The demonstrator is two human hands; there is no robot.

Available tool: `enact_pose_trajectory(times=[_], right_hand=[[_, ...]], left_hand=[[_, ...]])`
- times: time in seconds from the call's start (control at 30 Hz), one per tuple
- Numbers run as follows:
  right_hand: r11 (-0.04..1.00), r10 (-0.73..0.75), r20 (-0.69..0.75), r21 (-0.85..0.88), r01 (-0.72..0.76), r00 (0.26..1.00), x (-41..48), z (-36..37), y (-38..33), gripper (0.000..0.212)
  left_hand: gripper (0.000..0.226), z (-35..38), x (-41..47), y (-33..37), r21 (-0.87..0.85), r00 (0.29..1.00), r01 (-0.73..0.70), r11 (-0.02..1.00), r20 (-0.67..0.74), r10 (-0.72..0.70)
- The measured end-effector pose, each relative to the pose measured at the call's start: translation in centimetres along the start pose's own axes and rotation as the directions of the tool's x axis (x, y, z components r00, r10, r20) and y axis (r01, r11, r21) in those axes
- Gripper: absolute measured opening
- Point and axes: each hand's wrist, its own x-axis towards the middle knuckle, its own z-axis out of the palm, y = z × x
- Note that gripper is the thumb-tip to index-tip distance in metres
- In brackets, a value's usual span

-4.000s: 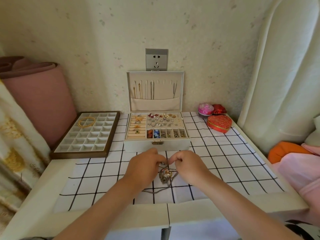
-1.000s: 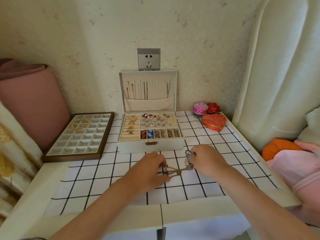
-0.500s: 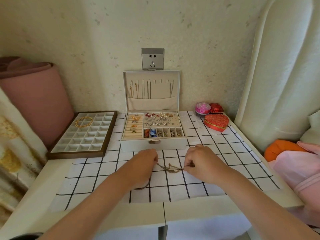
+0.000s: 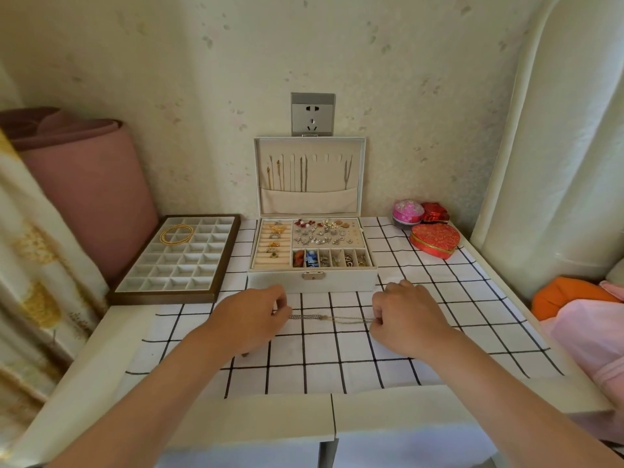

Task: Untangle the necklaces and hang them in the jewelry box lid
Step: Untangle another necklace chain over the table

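Observation:
A thin silvery necklace chain point(image 4: 329, 318) is stretched level just above the checked cloth, with a small knot or pendant near its middle. My left hand point(image 4: 251, 317) pinches its left end and my right hand point(image 4: 407, 317) pinches its right end. Behind them stands the open white jewelry box point(image 4: 312, 280). Its upright lid point(image 4: 310, 175) has a row of hooks with several chains hanging into a fabric pocket. The box tray holds rings, earrings and small charms.
A brown-framed compartment tray point(image 4: 175, 261) with gold bangles point(image 4: 176, 234) lies at the left. A red heart-shaped box point(image 4: 435, 239), a pink round box point(image 4: 408, 212) and a small red box point(image 4: 435, 212) sit at the back right. A wall socket point(image 4: 312, 114) is above the lid.
My hands have drawn apart. The bunched necklaces they held together near the middle are now pulled out into one straight taut line between them.

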Motion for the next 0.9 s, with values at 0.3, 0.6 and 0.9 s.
enact_pose_trajectory(times=[0.3,0.6,0.9], right_hand=[[0.963,-0.18,-0.101,0.186,0.196,0.979,1.1,0.7,-2.7,0.028],[0.897,-0.274,-0.15,0.316,0.309,0.95,2.2,1.8,-4.6,0.01],[0.589,-0.024,0.018,0.808,0.0,1.0,2.5,0.1,-5.5,0.014]], left_hand=[[0.021,1.3,-0.1,0.0,0.06,0.982,-0.176,0.983,-0.059,0.18],[0.015,3.3,0.6,1.3,-0.092,0.954,-0.27,0.958,-0.158,0.254],[0.015,1.4,0.6,1.4,-0.81,0.999,0.031,0.585,0.042,0.006]])
